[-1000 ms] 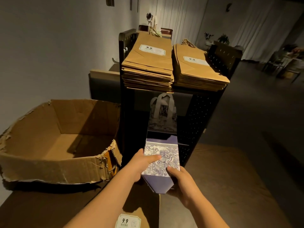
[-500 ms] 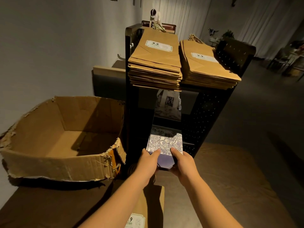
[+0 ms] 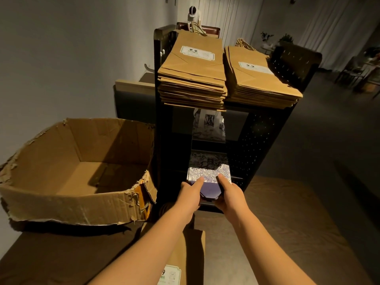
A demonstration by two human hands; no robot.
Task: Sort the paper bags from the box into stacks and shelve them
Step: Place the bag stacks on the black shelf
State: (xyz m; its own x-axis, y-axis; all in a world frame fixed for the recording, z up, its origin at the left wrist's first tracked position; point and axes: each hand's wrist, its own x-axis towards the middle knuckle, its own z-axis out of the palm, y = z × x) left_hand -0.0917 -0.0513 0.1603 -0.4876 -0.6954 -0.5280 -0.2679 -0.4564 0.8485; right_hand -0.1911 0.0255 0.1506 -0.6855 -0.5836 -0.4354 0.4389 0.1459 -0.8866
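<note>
A flat purple patterned paper bag (image 3: pixel 207 173) lies half inside the lower shelf of the black perforated rack (image 3: pixel 261 140). My left hand (image 3: pixel 190 194) and my right hand (image 3: pixel 227 194) grip its near end, thumbs on top. Another patterned bag (image 3: pixel 208 125) lies on the middle shelf. Two stacks of brown paper bags (image 3: pixel 193 79) (image 3: pixel 261 81) rest on the rack's top. More brown bags (image 3: pixel 185 254) lie on the table under my arms. The torn cardboard box (image 3: pixel 72 204) sits to the left, showing only its bare floor.
The dark table (image 3: pixel 277 223) carries the box and reaches to the rack. A wall stands on the left. Behind the rack a person bends over a chair (image 3: pixel 194 17). Dark floor, curtains and furniture lie to the right.
Both hands have pushed the purple patterned bag forward and deeper into the lower shelf. The view has moved closer to the rack.
</note>
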